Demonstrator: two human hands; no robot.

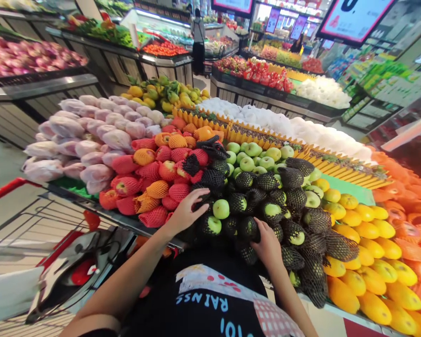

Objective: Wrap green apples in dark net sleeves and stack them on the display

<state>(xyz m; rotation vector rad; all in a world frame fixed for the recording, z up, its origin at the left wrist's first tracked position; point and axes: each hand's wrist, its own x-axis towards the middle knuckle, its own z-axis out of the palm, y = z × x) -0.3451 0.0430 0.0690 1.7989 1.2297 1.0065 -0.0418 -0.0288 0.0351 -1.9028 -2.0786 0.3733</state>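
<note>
My left hand (187, 213) is over the front of the fruit display, its fingers and thumb apart with nothing between them. Just right of its fingertips lies a bare green apple (221, 208). A green apple in a black foam net (248, 228) sits at the front edge, and my right hand (268, 243) grips it from the right side. Around both hands are several more green apples, some bare (247, 164), others in black nets (272, 210). Left of my left hand lie fruits in red and orange foam nets (149, 173).
A shopping cart (17, 224) with a bag in it stands at left. Yellow mangoes (368, 262) lie at right, wrapped pale pink fruits (91, 135) at far left. A yellow strip fence (266, 135) runs behind the apples. A person (198, 40) stands in the far aisle.
</note>
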